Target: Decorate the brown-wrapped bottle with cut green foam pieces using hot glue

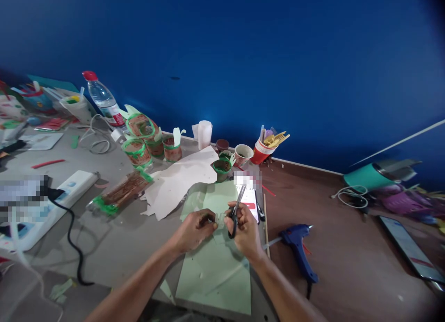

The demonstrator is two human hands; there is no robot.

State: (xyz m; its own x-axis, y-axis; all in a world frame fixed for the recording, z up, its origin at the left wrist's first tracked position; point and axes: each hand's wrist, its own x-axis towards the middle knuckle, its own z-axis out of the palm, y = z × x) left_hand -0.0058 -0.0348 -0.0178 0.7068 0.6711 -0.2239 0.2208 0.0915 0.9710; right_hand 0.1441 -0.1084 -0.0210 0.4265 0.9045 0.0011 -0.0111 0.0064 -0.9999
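Over a pale green sheet of paper, both hands meet near the middle of the view. My right hand is closed round a pair of scissors, whose blades point up and away. My left hand pinches a small pale green paper piece, which lies between the two hands; its exact shape is too small to make out. Just beyond the right hand, a lit phone rests on the table.
A torn white sheet lies beyond the left hand. Brown cups with green edges and a water bottle stand at the back left. A blue glue gun lies right, a power strip left. A blue wall rises behind.
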